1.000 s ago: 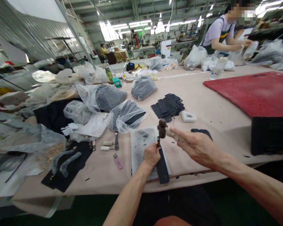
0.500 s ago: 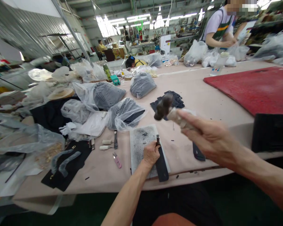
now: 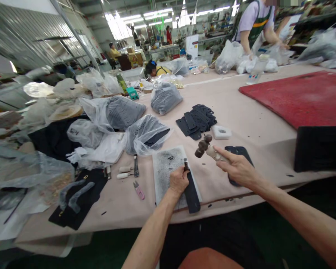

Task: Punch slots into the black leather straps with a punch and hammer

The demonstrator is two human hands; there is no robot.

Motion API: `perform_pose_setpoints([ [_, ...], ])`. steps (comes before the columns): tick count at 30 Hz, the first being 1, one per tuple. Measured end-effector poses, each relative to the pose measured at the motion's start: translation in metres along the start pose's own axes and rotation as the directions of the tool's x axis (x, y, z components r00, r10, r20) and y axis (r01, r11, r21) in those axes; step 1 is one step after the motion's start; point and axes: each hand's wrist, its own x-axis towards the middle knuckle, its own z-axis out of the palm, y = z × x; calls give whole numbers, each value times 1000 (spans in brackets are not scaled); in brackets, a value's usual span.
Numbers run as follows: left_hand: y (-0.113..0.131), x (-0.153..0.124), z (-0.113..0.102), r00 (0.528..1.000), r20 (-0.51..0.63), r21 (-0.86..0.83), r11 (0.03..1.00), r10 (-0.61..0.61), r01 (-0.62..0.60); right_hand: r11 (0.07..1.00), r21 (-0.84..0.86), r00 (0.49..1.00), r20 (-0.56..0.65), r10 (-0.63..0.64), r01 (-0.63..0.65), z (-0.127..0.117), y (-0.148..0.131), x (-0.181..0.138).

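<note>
Hammer (image 3: 204,146) and metal punch (image 3: 186,164) in hand, just right of mid-frame.
The left hand (image 3: 179,182) has its grip closed round the punch, upright at the top end of a black strip (image 3: 192,196) on the right side of a speckled white board (image 3: 162,168), lower centre; the right hand (image 3: 237,169) clasps the hammer's pale handle, its head apart from the punch. Black pieces (image 3: 197,120) lie piled farther up the worktop (image 3: 217,192).

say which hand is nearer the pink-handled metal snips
Left. The left hand is to the right of the snips, over the speckled white board; the right hand, holding a dark-headed hammer, is farther right.
</note>
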Motion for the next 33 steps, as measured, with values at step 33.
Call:
perform_pose_setpoints([
  [33, 2, -7, -26, 931, -49, -268, 902, -363, 338, 954, -290, 996, -19, -89, 80, 181, 25, -52],
])
